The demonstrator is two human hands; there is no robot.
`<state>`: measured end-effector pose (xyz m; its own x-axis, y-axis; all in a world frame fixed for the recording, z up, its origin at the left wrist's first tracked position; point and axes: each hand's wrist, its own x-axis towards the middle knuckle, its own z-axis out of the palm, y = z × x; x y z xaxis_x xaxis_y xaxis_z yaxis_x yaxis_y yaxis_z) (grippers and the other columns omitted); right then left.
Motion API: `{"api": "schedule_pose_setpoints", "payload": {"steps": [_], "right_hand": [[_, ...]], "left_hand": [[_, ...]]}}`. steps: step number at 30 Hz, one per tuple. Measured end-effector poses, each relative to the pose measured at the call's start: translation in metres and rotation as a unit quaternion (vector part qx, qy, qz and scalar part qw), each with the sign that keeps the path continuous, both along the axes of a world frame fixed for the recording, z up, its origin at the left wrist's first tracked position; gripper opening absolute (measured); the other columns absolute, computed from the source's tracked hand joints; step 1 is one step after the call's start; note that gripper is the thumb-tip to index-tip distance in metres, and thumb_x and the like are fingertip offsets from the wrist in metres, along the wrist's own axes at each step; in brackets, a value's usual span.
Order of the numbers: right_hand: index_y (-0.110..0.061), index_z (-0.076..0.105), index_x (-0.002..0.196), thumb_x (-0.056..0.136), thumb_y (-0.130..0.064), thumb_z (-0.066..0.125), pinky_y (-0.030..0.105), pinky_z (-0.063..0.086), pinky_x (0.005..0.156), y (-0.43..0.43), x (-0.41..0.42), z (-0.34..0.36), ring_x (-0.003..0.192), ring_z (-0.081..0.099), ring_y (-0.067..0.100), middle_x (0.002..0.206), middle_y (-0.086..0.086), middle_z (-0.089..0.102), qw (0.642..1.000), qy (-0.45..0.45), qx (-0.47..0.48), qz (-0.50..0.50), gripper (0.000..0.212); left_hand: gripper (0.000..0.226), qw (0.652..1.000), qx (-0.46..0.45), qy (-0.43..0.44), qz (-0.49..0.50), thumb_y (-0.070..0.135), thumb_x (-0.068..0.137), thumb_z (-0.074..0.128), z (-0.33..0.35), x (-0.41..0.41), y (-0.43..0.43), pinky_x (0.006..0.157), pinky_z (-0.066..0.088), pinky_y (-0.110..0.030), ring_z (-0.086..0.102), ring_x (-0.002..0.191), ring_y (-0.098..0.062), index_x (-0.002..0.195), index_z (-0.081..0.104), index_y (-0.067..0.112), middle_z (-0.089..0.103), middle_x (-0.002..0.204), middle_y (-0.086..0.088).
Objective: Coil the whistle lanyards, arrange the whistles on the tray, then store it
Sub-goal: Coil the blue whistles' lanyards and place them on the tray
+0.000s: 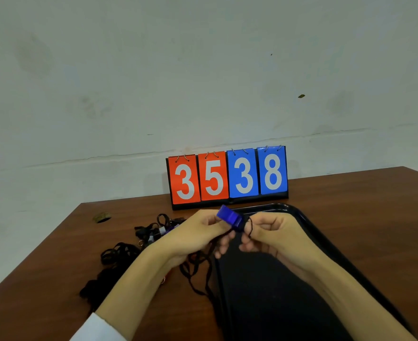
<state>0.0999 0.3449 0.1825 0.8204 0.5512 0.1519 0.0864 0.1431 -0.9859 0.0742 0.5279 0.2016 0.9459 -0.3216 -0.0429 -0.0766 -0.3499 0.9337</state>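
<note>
A white sleeve (97, 326) shows at the near left edge. On the near right of the brown tabletop (350, 207) lies a black tray (264, 303). Above its far left corner the left hand (198, 232) has its fingers clamped on a blue whistle (230, 217). The right hand (269, 232), just beside it, pinches the black lanyard (198, 269) with curled fingers. The cord hangs down over the tray's left rim. Left of the hands sits a heap of black lanyards and whistles (139, 239). Far back, a scoreboard (227, 178) reads 35 38.
</note>
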Motion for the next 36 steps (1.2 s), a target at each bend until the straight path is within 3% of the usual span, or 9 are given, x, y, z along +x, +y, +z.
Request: {"api": "schedule_pose_setpoints", "payload": {"steps": [3,5,10,15,18,22,28,32,36], "right_hand": [[-0.01,0.071,0.082,0.07,-0.021,0.063,0.025,0.056,0.066,-0.001,0.002,-0.001,0.065,0.066,0.013,0.072,0.005,0.07,0.997,0.001,0.043,-0.059,0.018],[-0.008,0.069,0.085,0.074,-0.017,0.063,0.024,0.057,0.066,-0.001,0.004,-0.002,0.065,0.066,0.013,0.069,0.004,0.07,0.992,-0.002,0.053,-0.111,0.015],[-0.012,0.068,0.085,0.081,-0.012,0.064,0.025,0.058,0.067,-0.003,0.016,-0.008,0.066,0.068,0.014,0.07,0.004,0.071,0.957,0.038,0.069,-0.279,0.006],[-0.015,0.066,0.087,0.081,-0.011,0.065,0.018,0.057,0.058,-0.012,0.03,-0.013,0.067,0.067,0.013,0.076,0.006,0.069,0.933,0.046,0.046,-0.355,0.008],[-0.012,0.067,0.093,0.082,-0.011,0.066,0.021,0.054,0.061,-0.007,0.03,-0.019,0.069,0.067,0.011,0.077,0.003,0.07,0.933,-0.005,-0.029,-0.358,0.012],[-0.018,0.066,0.089,0.08,-0.016,0.068,0.014,0.047,0.062,-0.002,0.026,-0.024,0.07,0.064,0.005,0.074,-0.007,0.067,0.908,-0.12,-0.168,-0.364,0.01],[-0.021,0.067,0.091,0.08,-0.018,0.069,0.016,0.048,0.073,0.0,0.022,-0.034,0.072,0.059,-0.001,0.074,-0.015,0.06,0.862,-0.264,-0.318,-0.293,0.011],[-0.027,0.066,0.094,0.082,-0.021,0.067,0.018,0.05,0.077,0.0,0.021,-0.033,0.075,0.06,-0.001,0.076,-0.017,0.06,0.875,-0.246,-0.361,-0.208,0.013],[-0.032,0.063,0.084,0.082,-0.021,0.067,0.017,0.053,0.072,0.003,0.016,-0.026,0.071,0.064,0.002,0.075,-0.01,0.066,0.902,-0.206,-0.37,-0.087,0.012]], "left_hand": [[0.017,0.982,-0.143,0.115,-0.047,0.026,0.097,0.044,0.001,-0.001,-0.004,0.038,0.028,-0.015,0.034,0.04,-0.004,0.097,0.051,0.011,0.046,0.064,0.001],[0.016,0.975,-0.157,0.141,-0.064,0.023,0.097,0.045,0.002,0.0,-0.003,0.035,0.025,-0.013,0.031,0.039,-0.002,0.106,0.052,0.011,0.047,0.067,0.0],[0.026,0.982,-0.031,0.164,-0.09,0.023,0.096,0.047,0.013,-0.004,0.007,0.032,0.027,-0.013,0.035,0.037,-0.003,0.122,0.046,0.015,0.057,0.071,-0.004],[0.022,0.991,0.061,0.085,-0.087,0.03,0.098,0.042,0.024,-0.01,0.011,0.036,0.027,-0.016,0.036,0.039,-0.007,0.1,0.053,0.011,0.057,0.067,-0.003],[0.025,0.989,0.136,0.002,-0.059,0.025,0.098,0.04,0.027,-0.012,0.01,0.057,0.044,-0.016,0.055,0.061,-0.003,0.092,0.063,0.015,0.06,0.074,0.005],[0.024,0.977,0.207,-0.026,-0.045,0.021,0.096,0.047,0.025,-0.01,0.014,0.081,0.039,-0.016,0.055,0.079,0.01,0.097,0.07,0.025,0.059,0.078,0.025],[0.036,0.98,0.197,-0.013,-0.026,-0.002,0.095,0.038,0.02,-0.007,0.017,0.065,0.047,-0.016,0.056,0.067,-0.007,0.085,0.068,0.015,0.059,0.071,0.002],[0.035,0.986,0.164,-0.029,0.004,-0.005,0.09,0.036,0.02,-0.005,0.012,0.053,0.036,-0.011,0.045,0.052,-0.001,0.074,0.064,0.01,0.055,0.059,0.003],[0.029,0.984,0.159,-0.083,0.011,0.018,0.096,0.045,0.022,-0.004,0.008,0.053,0.038,-0.004,0.045,0.048,0.0,0.079,0.067,0.01,0.052,0.055,0.004]]}}
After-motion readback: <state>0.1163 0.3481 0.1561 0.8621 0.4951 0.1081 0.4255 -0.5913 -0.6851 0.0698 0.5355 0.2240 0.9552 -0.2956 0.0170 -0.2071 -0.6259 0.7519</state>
